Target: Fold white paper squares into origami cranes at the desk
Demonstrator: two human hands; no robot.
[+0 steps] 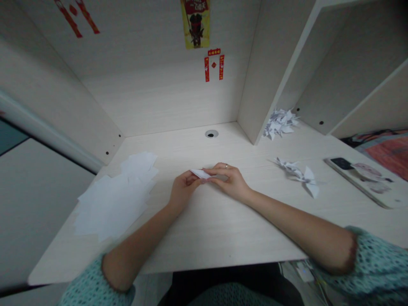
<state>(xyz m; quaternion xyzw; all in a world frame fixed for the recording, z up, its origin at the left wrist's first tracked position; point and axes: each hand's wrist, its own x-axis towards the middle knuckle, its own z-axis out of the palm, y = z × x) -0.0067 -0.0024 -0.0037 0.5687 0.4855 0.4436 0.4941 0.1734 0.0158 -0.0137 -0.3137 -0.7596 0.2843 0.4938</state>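
Between my two hands, just above the middle of the desk, is a small folded piece of white paper [200,173]. My left hand [184,187] pinches it from the left, the thumb in front and the fingers behind. From the right, my right hand [230,180], with a ring on one finger, grips its other end between thumb and fingertips. The fingers hide part of the folds. Left of my left hand lies a spread pile of white paper sheets [117,199]. A few folded paper pieces [298,175] rest to the right of my right hand.
A heap of folded white paper [280,123] sits behind the upright divider [270,76]. At the right lies a phone [366,180], with a reddish cloth [389,151] beyond it. A cable hole [211,134] is set near the back panel.
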